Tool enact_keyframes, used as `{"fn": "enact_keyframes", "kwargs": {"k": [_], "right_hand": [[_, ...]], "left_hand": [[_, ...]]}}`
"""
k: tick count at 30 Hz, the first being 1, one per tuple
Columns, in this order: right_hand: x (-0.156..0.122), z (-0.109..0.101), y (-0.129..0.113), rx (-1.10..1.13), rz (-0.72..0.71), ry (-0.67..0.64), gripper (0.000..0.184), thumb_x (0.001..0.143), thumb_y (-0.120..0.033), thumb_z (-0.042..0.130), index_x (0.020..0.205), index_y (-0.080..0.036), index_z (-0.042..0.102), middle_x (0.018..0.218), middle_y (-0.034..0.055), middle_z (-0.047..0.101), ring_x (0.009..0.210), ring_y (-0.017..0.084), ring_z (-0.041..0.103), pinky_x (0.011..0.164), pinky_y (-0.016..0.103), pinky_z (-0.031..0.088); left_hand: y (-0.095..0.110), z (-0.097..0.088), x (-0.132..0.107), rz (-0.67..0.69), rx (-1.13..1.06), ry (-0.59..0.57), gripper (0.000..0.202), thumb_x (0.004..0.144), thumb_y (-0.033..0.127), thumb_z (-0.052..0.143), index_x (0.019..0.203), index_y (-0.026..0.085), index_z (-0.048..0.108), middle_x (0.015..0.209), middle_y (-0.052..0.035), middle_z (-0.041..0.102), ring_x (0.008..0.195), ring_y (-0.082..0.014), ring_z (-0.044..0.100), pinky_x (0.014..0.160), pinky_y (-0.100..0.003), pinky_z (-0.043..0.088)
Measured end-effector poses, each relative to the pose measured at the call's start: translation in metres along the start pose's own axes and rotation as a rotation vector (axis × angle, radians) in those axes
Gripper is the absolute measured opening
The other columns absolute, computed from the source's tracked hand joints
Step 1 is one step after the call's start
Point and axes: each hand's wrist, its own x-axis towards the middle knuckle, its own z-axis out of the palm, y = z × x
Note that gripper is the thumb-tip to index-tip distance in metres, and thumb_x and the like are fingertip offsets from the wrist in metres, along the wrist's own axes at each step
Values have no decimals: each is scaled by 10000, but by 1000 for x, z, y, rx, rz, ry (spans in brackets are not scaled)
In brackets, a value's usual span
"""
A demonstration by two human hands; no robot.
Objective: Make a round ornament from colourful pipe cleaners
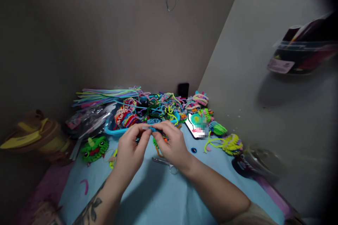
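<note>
My left hand (pixel 131 147) and my right hand (pixel 171 143) meet above a light blue table (pixel 158 197). Both pinch a small blue pipe-cleaner piece (pixel 154 129) between fingertips. A green and orange pipe-cleaner bit (pixel 157 146) hangs just below the right hand. Small metal scissors (pixel 165 164) lie on the table under my hands. Behind the hands sits a blue tray (pixel 113 130) heaped with tangled coloured pipe cleaners (pixel 155 107).
A green frog-like pipe-cleaner figure (pixel 93 148) lies at left. A phone (pixel 196 126) and several woven pipe-cleaner figures (pixel 231 144) lie at right. Straight pipe cleaners (pixel 105 95) fan out at back left. Grey partition walls enclose the desk. A brown and yellow object (pixel 34 135) stands far left.
</note>
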Motion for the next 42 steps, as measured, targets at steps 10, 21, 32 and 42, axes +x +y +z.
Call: {"fn": "enact_keyframes", "kwargs": {"k": [10, 21, 32, 42], "right_hand": [[10, -28, -4, -39, -6, -149, 160, 865, -235, 542, 1001, -200, 618, 924, 49, 639, 856, 159, 587, 753, 281, 468], [7, -22, -5, 44, 157, -96, 109, 849, -207, 537, 851, -195, 646, 791, 14, 659, 723, 133, 595, 658, 233, 454], [8, -21, -3, -31, 115, -15, 97, 840, -204, 543, 809, -200, 635, 759, 13, 646, 709, 142, 590, 672, 256, 466], [3, -15, 2, -92, -5, 41, 59, 811, -157, 589, 789, -204, 618, 729, 4, 583, 721, 139, 560, 657, 253, 441]], "left_hand": [[1, -8, 4, -14, -13, 23, 175, 831, 315, 552, 886, 179, 647, 828, -33, 672, 731, -150, 618, 674, -252, 478], [3, -4, 4, -69, -68, -11, 200, 783, 314, 606, 898, 175, 694, 865, -48, 711, 710, -163, 646, 654, -264, 518], [11, -3, 2, -106, -99, -54, 175, 774, 315, 602, 782, 158, 676, 658, -20, 655, 573, -130, 580, 525, -223, 463], [11, 0, 4, -174, -174, -43, 193, 756, 341, 612, 749, 152, 655, 576, 12, 584, 510, -103, 501, 488, -208, 412]]}}
